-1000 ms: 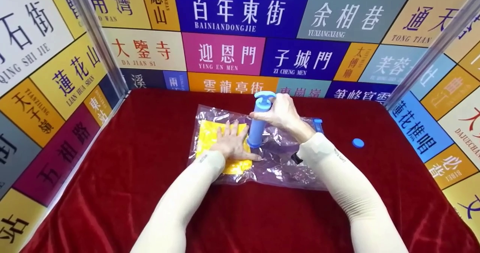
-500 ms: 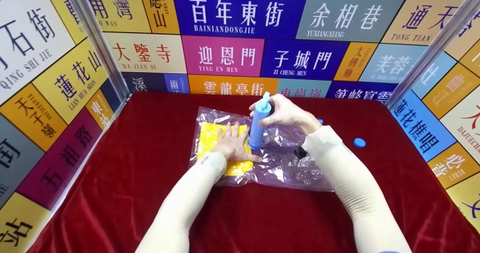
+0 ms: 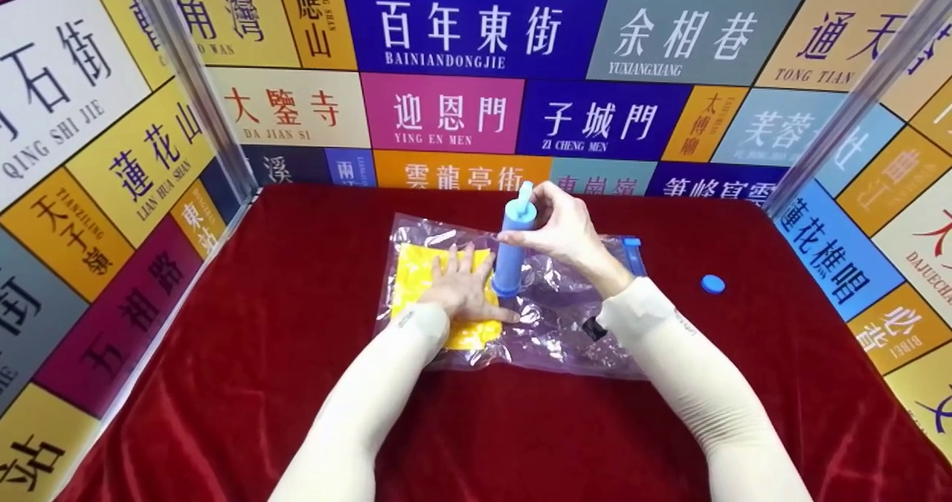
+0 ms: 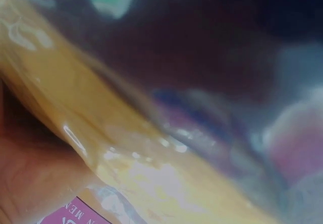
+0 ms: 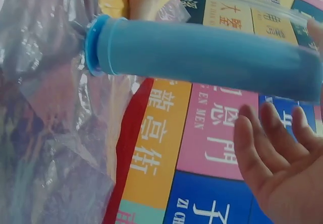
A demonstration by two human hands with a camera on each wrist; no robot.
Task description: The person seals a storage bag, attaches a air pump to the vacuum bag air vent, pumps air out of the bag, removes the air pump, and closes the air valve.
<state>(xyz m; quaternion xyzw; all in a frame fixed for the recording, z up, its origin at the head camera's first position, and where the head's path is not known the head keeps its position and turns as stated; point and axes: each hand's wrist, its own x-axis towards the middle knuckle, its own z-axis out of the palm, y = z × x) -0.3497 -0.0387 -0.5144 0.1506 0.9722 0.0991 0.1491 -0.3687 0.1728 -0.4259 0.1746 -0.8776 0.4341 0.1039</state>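
Note:
My left hand (image 3: pixel 461 290) lies flat with fingers spread on a yellow folded item (image 3: pixel 409 271) inside a clear plastic vacuum bag (image 3: pixel 554 346). Beside its fingers a blue hand pump (image 3: pixel 509 264) stands almost upright on the bag, its flanged base down and its handle on top. Around the pump's upper end is my right hand (image 3: pixel 569 223), thumb at the barrel in the head view. In the right wrist view its loosely bent fingers (image 5: pixel 275 143) stand a little apart from the barrel. The left wrist view is blurred, with yellow under shiny plastic (image 4: pixel 116 123).
A round blue cap (image 3: pixel 712 284) lies on the red cloth (image 3: pixel 297 323), right of the bag. A blue zip slider (image 3: pixel 632 242) sits at the bag's far right corner. Sign-printed panels (image 3: pixel 446 111) enclose the table at the back and both sides.
The pump's handle turned from broadside to edge-on and has kept that angle since. My right hand swung right, then back left around the pump. My left hand has stayed in place.

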